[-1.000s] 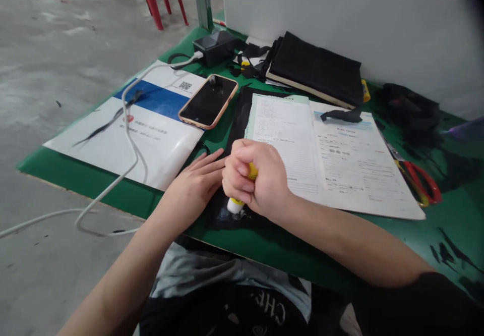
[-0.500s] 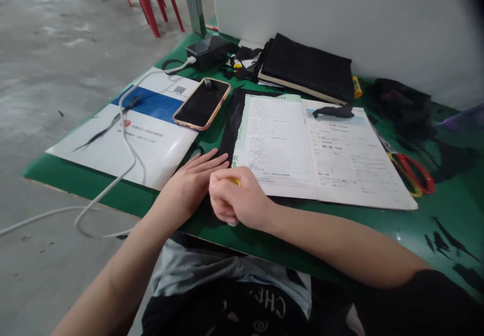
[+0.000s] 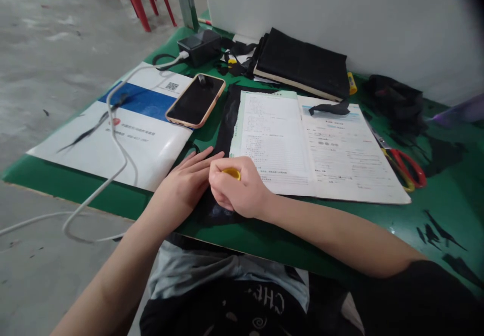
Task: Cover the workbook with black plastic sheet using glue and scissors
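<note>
My right hand is closed in a fist around a glue stick. Only its yellow end shows above the curled fingers; the lower end is hidden. Beneath the fist lies a black sheet with whitish smears near its front edge. My left hand rests flat with fingers stretched, its fingertips at the sheet's left edge and against the right fist. An open workbook lies on top of the black sheet, with a torn black scrap on its right page.
Left of my hands are a phone, a white and blue folder and a white cable. Behind stand a black box and a black-covered book. Red-handled scissors and black scraps lie right.
My right fist, with the glue stick, moved toward me and then slightly back up along the black sheet. It tilted so the stick's yellow end faces up. My left hand stays flat.
</note>
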A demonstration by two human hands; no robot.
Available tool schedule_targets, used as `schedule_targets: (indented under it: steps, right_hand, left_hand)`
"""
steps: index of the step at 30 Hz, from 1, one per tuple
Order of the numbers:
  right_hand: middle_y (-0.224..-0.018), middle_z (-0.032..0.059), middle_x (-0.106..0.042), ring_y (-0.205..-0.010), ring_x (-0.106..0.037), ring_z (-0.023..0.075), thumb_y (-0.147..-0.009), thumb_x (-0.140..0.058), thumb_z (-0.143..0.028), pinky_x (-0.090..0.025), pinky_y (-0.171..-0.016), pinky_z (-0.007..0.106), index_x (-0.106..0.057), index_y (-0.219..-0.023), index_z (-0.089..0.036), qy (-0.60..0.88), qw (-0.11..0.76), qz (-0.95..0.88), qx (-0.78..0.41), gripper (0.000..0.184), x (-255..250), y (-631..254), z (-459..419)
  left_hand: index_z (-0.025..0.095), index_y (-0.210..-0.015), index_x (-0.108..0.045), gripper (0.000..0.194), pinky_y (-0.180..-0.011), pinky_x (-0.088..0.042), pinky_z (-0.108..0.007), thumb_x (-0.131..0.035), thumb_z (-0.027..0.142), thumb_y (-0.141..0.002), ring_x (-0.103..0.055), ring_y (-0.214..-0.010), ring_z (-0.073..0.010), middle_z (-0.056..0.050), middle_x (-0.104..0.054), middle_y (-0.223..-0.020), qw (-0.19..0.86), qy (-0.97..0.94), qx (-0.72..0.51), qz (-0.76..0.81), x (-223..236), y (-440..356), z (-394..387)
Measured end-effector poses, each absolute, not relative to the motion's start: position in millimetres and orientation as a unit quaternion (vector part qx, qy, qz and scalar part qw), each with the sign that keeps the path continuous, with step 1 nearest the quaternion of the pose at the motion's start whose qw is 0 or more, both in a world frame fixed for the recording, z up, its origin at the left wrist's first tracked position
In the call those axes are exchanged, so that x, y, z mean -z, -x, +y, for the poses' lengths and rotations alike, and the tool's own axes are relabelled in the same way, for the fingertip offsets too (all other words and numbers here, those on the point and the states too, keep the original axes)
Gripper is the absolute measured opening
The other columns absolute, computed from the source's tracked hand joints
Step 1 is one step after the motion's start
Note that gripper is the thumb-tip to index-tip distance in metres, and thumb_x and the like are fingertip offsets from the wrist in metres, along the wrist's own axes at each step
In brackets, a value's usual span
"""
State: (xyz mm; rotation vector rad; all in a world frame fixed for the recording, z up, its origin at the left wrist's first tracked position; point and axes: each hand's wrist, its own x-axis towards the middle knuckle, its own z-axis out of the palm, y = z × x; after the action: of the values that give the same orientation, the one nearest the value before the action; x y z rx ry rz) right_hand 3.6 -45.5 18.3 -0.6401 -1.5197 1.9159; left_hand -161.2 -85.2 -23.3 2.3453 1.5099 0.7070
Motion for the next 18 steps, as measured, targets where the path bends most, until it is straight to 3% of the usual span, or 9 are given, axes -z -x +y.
schedule_targets:
  steps: [5, 9, 12, 15, 18]
  right_hand:
    - [-0.042, -0.0071, -0.042, -0.036, -0.035, 0.0051, -0.076, -0.047, -0.019, -0.026, -0.036, 0.02, -0.041, -0.053, -0.02, 0.238, 0.251, -0.567, -0.748, 0.024, -22, -7, -52]
    - [-0.036, -0.0088, -0.034, -0.03, -0.029, 0.0049, -0.073, -0.043, -0.019, -0.023, -0.033, 0.019, -0.036, -0.05, -0.021, 0.229, 0.189, -0.421, -0.857, 0.024, -24, -9, -43]
    - [-0.034, -0.0096, -0.031, -0.028, -0.025, 0.0042, -0.074, -0.041, -0.019, -0.022, -0.032, 0.018, -0.035, -0.051, -0.021, 0.21, 0.237, -0.365, -0.876, 0.024, -29, -12, -30]
    - [-0.036, -0.0095, -0.033, -0.03, -0.029, 0.004, -0.074, -0.043, -0.015, -0.024, -0.033, 0.018, -0.037, -0.052, -0.02, 0.208, 0.305, -0.435, -0.821, 0.024, -30, -14, -24]
    - [-0.038, -0.0087, -0.037, -0.032, -0.032, 0.0039, -0.074, -0.044, -0.013, -0.026, -0.033, 0.017, -0.037, -0.052, -0.02, 0.244, 0.286, -0.51, -0.773, 0.024, -26, -14, -28]
  left_hand:
    - [0.021, -0.133, -0.051, 0.041, -0.113, -0.034, -0.049, -0.044, 0.03, -0.093, -0.035, -0.139, -0.0251, -0.005, -0.049, -0.143, 0.114, -0.819, -0.246, 0.505, 30, 166, -85]
    - [0.022, -0.129, -0.055, 0.037, -0.111, -0.036, -0.048, -0.042, 0.029, -0.095, -0.037, -0.138, -0.0245, -0.005, -0.051, -0.142, 0.125, -0.814, -0.231, 0.518, 26, 162, -82]
    - [0.021, -0.121, -0.061, 0.034, -0.112, -0.036, -0.049, -0.039, 0.029, -0.097, -0.041, -0.136, -0.0252, -0.007, -0.056, -0.136, 0.125, -0.805, -0.232, 0.532, 21, 157, -81]
    - [0.022, -0.119, -0.063, 0.033, -0.111, -0.037, -0.05, -0.04, 0.029, -0.097, -0.042, -0.134, -0.026, -0.006, -0.056, -0.136, 0.123, -0.798, -0.237, 0.54, 19, 154, -81]
    - [0.025, -0.119, -0.062, 0.032, -0.11, -0.038, -0.05, -0.04, 0.029, -0.096, -0.041, -0.135, -0.0254, -0.004, -0.055, -0.138, 0.127, -0.799, -0.24, 0.537, 21, 156, -82]
